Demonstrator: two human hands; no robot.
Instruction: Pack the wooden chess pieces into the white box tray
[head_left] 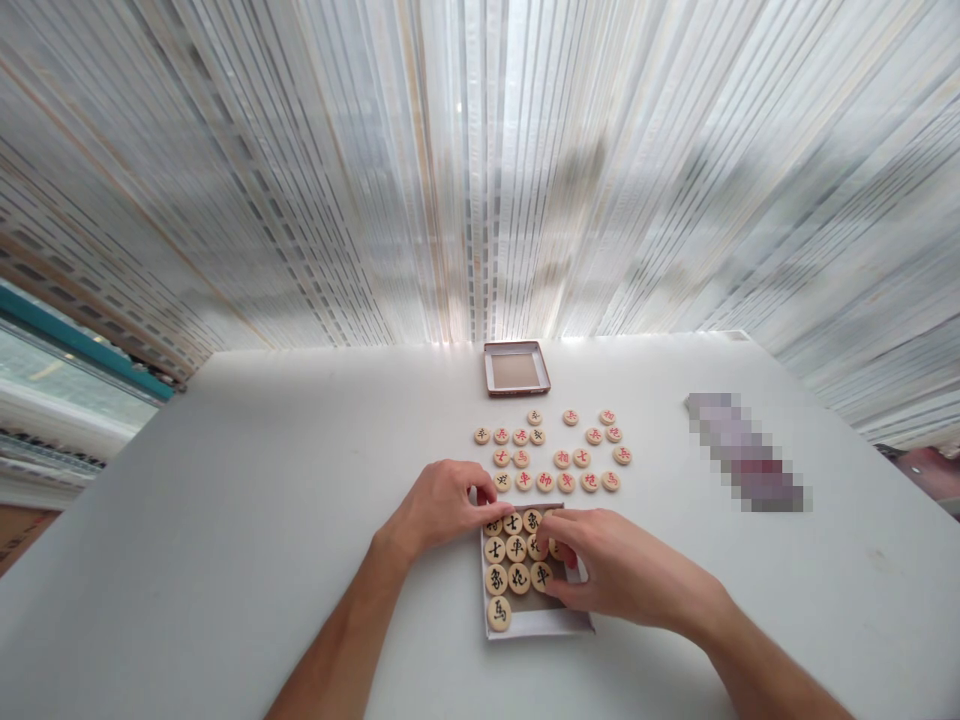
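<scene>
Grip of the left hand (pixel 442 505): fingers bent and drawn close together, their tips set down at the far left corner of a shallow white box (pixel 536 627), on or just beside the disc in that corner. The thumb is hidden under the palm, so it cannot be told whether anything is pinched. Grip of the right hand (pixel 619 570): fingers curled down over the right side of the same box, with fingertips (pixel 551 532) on the discs there and the thumb lying beside a disc in the third row. Whether it has one clamped between thumb and fingers cannot be told, as the hand covers that part.

Round wooden black-marked pieces (pixel 517 563) lie flat inside the box in tidy rows, touching one another, with a single one alone in the near left corner. The box sits on the white worktop (pixel 262 500) directly in front of the person, between the two forearms.

Just beyond the box, red-marked pieces (pixel 562 458) of the same kind are spread loosely on the worktop, most apart from each other. Farther back lies a dark-rimmed lid (pixel 516 369), open side up. Well to the right is a blurred patch (pixel 746 452) that cannot be made out. A pale striped curtain (pixel 480 170) hangs behind the worktop.
</scene>
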